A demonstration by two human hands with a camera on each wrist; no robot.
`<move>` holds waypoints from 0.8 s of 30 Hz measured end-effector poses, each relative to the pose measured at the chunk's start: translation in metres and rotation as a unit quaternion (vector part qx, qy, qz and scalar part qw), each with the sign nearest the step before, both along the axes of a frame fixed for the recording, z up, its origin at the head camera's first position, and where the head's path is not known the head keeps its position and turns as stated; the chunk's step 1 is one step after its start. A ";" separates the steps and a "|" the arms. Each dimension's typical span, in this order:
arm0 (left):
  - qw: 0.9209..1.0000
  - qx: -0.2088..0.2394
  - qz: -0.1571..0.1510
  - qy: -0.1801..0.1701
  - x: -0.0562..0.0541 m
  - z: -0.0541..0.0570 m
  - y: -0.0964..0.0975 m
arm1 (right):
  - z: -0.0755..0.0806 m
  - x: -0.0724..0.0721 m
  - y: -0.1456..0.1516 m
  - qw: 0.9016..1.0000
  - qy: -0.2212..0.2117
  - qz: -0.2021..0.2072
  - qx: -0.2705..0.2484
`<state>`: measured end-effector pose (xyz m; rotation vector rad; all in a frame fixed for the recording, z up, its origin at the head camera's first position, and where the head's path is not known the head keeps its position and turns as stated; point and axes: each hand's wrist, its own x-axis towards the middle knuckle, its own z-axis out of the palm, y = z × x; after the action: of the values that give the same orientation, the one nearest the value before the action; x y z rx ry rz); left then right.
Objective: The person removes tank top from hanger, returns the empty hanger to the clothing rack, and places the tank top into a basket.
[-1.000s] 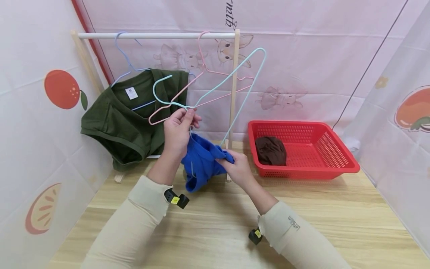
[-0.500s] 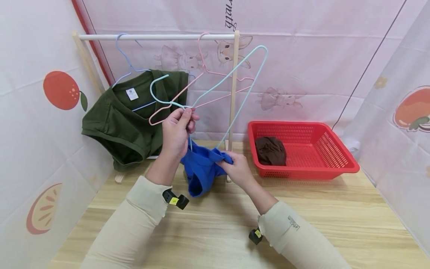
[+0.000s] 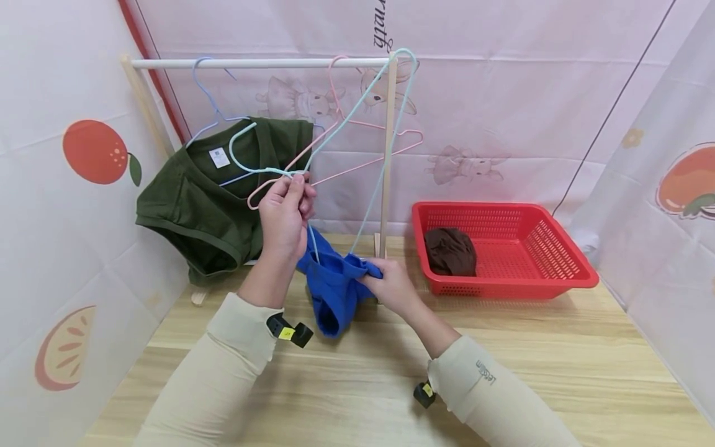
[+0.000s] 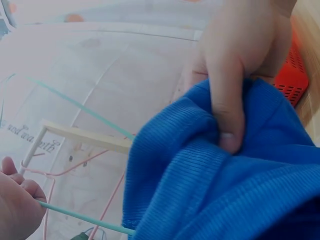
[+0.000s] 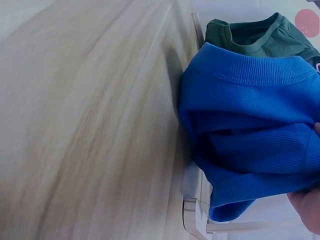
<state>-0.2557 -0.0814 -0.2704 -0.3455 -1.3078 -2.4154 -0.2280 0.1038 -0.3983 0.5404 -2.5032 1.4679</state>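
Note:
My left hand [image 3: 287, 211] pinches a mint-green clothes hanger [image 3: 365, 99] near the base of its hook. One arm of the hanger points up to the right; the lower end runs down into the opening of a blue garment [image 3: 335, 285] with ribbed edges. My right hand [image 3: 393, 285] grips the garment's ribbed edge between thumb and fingers. In the left wrist view the right thumb [image 4: 227, 120] presses on top of the blue cloth. Close over the table, the garment hangs in folds, and the hanger's inserted end is hidden inside it.
A rack with a white rail [image 3: 268, 63] holds a dark green shirt [image 3: 223, 198] on a blue hanger [image 3: 206, 93] and a bare pink hanger [image 3: 335, 93]. At the right a red basket [image 3: 536, 287] contains a bunched brown cloth [image 3: 449, 251]. Printed sheets surround the wooden table [image 3: 503, 335].
The mint-green hanger has shifted left and swung more upright, its lower end going deeper into the blue garment. My left hand has moved left; the garment sags slightly lower.

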 end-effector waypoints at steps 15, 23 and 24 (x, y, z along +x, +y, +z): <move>1.000 0.014 0.025 0.012 0.003 0.011 -0.004 | -0.010 -0.004 -0.002 0.998 -0.031 -0.011 0.052; 1.000 0.012 0.022 0.008 0.005 0.010 -0.003 | -0.008 -0.003 -0.006 0.992 -0.074 0.038 0.093; 1.000 0.008 0.023 0.009 0.005 0.010 -0.003 | -0.008 -0.002 -0.007 0.992 -0.074 0.044 0.096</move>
<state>-0.2508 -0.0841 -0.2608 -0.3280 -1.2744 -2.3785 -0.2303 0.0968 -0.4066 0.5994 -2.7915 1.3489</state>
